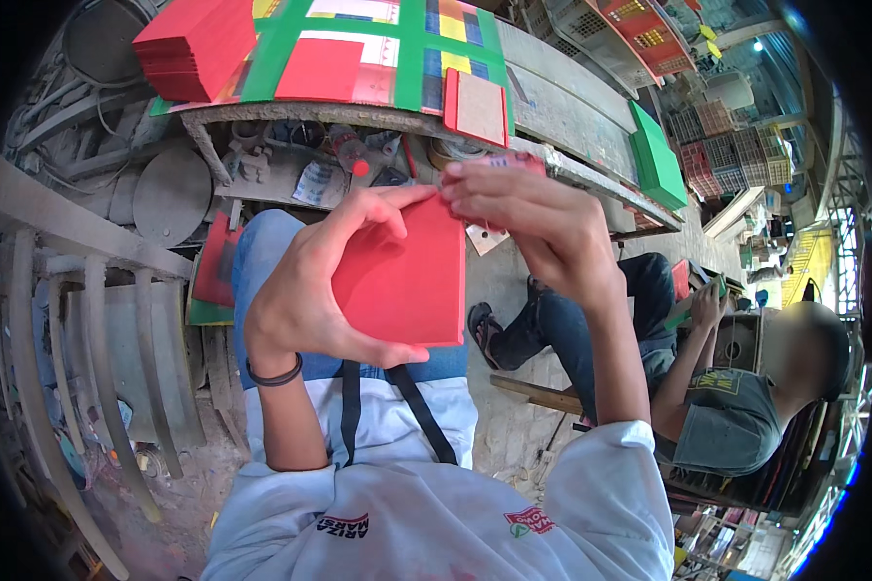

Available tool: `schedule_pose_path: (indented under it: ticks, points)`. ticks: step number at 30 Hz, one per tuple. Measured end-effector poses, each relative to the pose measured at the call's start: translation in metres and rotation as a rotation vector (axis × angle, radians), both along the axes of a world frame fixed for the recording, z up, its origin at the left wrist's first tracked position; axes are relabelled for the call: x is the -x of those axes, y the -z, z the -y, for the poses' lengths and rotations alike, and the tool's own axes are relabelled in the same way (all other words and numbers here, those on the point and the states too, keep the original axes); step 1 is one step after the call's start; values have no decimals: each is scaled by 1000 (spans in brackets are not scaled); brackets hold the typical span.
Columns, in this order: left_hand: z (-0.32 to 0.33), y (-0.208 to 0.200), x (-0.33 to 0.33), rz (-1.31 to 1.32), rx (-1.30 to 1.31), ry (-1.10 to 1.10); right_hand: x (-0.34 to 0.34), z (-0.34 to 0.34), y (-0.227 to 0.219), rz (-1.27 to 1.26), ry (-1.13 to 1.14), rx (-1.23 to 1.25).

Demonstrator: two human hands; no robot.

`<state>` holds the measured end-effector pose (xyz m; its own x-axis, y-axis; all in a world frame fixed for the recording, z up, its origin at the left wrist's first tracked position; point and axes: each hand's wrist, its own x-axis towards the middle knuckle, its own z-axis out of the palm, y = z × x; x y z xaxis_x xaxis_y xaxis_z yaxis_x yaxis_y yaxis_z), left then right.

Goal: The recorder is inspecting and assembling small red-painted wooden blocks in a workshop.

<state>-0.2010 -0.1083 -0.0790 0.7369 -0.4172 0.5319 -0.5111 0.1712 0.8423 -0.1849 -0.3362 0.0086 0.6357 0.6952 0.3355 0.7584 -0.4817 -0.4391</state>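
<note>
White shirt cloth [436, 504] worn by the person lies nearest, on the near side of the red square panel [397, 276], which is held up above blue jeans [262, 242] and serves here as the reference for every place. The left hand [305, 276], with a dark band [274, 373] at its wrist, grips the panel from its left side, thumb along the near edge and fingers bent over the far edge. The right hand [543, 208] is at the panel's far right corner, its fingers extended close together over a reddish printed item [513, 162]; whether it grips that item cannot be told. Beyond the panel stands the table [581, 87], bearing a stack of red pieces [194, 48] to the panel's far left, a green-banded sheet [414, 68] straight beyond it, a red-edged tan piece [480, 105] slightly right of it, and a green stack [656, 155] farther right. Under the tabletop, beyond the panel and slightly left, is a clear bottle [347, 147] with a red cap. Right of the panel sits a co-worker [717, 407] in a dark shirt, with hands near a green piece. Left of the panel runs a slatted wooden frame [102, 329].
</note>
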Motion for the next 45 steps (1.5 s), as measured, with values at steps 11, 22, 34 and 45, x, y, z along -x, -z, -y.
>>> schedule_pose_path:
  ticks: [11, 22, 34, 45]
  points:
    - [-5, 1, -3, 34, -72, -97, 22, -10, -13, -113, -162, 7]
    - [-4, 9, -4, 1, 35, -29, 17, -16, -4, -29, -10, 12]
    - [9, -11, 8, 70, 87, -5, -27, 19, 27, 42, 230, -43]
    - [5, -8, 2, 92, 47, -65, 4, -5, 29, -37, 286, -454]
